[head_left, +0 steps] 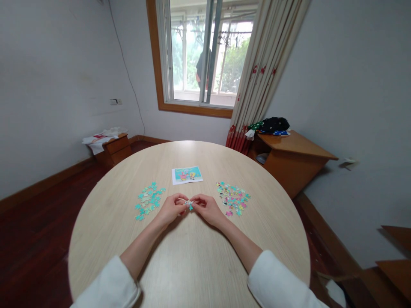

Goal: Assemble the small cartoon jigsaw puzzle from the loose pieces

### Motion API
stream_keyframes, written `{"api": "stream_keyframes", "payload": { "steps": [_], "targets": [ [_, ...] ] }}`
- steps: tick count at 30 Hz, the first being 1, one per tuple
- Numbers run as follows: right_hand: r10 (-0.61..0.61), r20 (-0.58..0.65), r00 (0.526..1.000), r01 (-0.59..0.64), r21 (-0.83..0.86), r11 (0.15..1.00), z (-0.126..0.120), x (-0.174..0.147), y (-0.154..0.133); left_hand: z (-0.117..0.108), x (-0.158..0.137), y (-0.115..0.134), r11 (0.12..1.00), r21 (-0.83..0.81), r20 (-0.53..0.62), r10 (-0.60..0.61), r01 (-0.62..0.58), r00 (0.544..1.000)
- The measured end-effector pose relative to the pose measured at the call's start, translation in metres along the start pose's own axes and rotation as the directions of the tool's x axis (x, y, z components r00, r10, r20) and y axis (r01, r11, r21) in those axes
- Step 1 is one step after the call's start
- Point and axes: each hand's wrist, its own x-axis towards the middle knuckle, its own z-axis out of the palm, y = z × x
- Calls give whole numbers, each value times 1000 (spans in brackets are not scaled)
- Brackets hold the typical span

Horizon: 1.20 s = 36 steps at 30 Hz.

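Observation:
My left hand [173, 208] and my right hand [205, 208] meet over the middle of the table, fingers closed in a pinch. Between their fingertips are small jigsaw puzzle pieces [190, 206], teal and pale in colour; whether they are joined I cannot tell. Left of my hands lies a loose spread of teal and pale green jigsaw pieces [147, 199]. On the right is another spread of jigsaw pieces [236, 197] in pink, yellow, teal and white. Just beyond my hands, a picture card [189, 174] with a pink and a yellow cartoon figure lies flat.
The round light-wood table [195, 265] fills the foreground. Past its far edge are a small cabinet [117, 147] with papers on the left and a wooden desk [295, 147] with cloths on the right. A window [221, 55] and a curtain [260, 64] are behind.

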Motion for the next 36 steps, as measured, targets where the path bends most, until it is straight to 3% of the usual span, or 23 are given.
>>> {"api": "stream_keyframes", "payload": {
  "steps": [17,25,31,36],
  "targets": [
    [32,-28,999,-31,20,999,1,1,-4,4,0,-4,996,-82,10,37,-36,999],
    [-14,-32,999,12,-58,998,1,3,-4,6,0,-8,980,67,28,186,-188,982],
    [-29,10,1000,30,-71,997,1,2,-3,6,2,-13,979,91,33,179,-181,983],
    [-104,4,995,103,-213,972,0,2,-4,5,2,-15,958,186,34,215,-218,976]
  ]
}}
